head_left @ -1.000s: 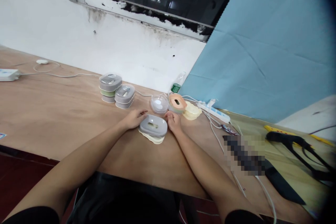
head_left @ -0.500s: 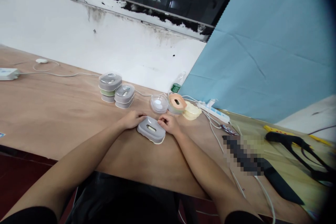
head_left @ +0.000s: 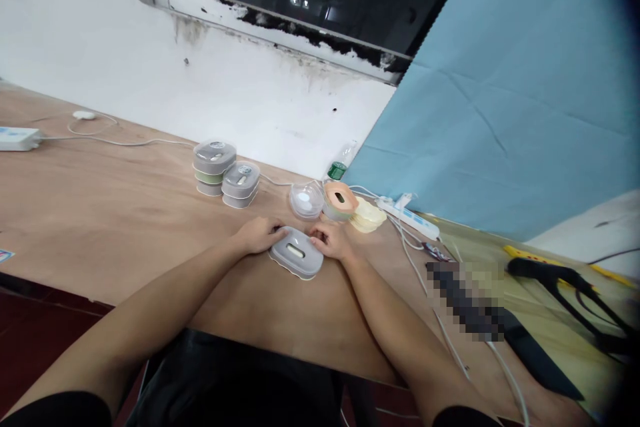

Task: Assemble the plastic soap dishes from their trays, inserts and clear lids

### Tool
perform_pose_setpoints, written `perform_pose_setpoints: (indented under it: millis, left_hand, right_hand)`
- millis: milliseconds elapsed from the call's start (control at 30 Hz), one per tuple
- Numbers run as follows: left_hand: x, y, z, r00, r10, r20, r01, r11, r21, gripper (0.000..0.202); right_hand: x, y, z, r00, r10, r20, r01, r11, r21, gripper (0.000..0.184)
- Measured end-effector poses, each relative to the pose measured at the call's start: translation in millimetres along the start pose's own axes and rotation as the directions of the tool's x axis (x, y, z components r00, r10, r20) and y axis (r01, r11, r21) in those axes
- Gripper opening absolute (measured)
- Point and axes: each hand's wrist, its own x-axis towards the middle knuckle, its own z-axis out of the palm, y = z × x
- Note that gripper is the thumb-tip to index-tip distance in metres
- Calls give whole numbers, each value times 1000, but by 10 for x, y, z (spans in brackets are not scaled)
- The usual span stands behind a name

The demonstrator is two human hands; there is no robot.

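A grey oval plastic box (head_left: 306, 258) with a slot in its top and a clear, shiny cover lies on the table, a thin pale wavy edge showing along its near side. My left hand (head_left: 257, 235) grips its far left corner, thumb along the rim. At the far right corner, my right hand (head_left: 334, 240) is closed with curled fingers against the edge. The fingertips behind the box are partly hidden. Just beyond are a clear round container (head_left: 307, 201), an orange-topped slotted box (head_left: 340, 203) and a stack of cream wavy-edged sheets (head_left: 369, 215).
Two stacks of similar boxes, a taller stack (head_left: 215, 159) and a shorter stack (head_left: 241, 185), stand at the back left. A plastic bottle (head_left: 338, 169) is by the wall. A power strip (head_left: 409, 219), cables, a dark flat object (head_left: 537, 353) and a black handle (head_left: 555, 273) lie right.
The view has shifted slightly. My left thumb now reaches further over the box's rim, and the box with both hands sits a little further right and nearer. Other things stay put.
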Motion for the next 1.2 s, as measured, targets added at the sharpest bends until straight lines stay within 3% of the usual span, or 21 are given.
perform_pose_setpoints:
  millis: [100, 233, 367, 500, 633, 733, 833, 933, 1200]
  left_hand:
    - [2, 2, 17, 999, -34, -16, 35, 998, 49, 39]
    - [16, -63, -13, 995, -65, -72, 69, 996, 60, 37]
    - [16, -186, -57, 999, 24, -33, -24, 1000, 8, 40]
    - [-10, -247, -124, 998, 65, -12, -65, 998, 9, 38]
    - [-42, -211, -210, 995, 97, -7, -98, 995, -27, 37]
    - [-57, -197, -234, 994, 102, 50, -102, 995, -13, 51]
    - [-77, -205, -219, 990, 83, 112, -87, 996, 26, 78]
    - [-104, -209, -193, 987, 68, 147, -77, 996, 55, 96]
    - [-80, -242, -126, 995, 10, 96, -16, 998, 67, 92]
  right_hand:
    - [2, -10, 6, 999, 24, 35, -23, 1000, -16, 18]
    - [54, -58, 96, 975, 215, 59, -219, 974, 61, 24]
    - [90, -81, 201, 933, 351, 75, -358, 922, 150, 35]
    - [79, -62, 248, 931, 339, -136, -331, 940, 79, 29]
    - [130, 8, 281, 874, 362, -324, -362, 930, 61, 39]
    - [208, 56, 304, 857, 376, -352, -391, 920, 31, 42]
    - [243, 75, 312, 875, 347, -338, -383, 923, -44, 31]
    - [223, 96, 323, 860, 346, -375, -394, 917, -57, 25]
    - [109, 116, 316, 769, 371, -521, -424, 905, 19, 23]
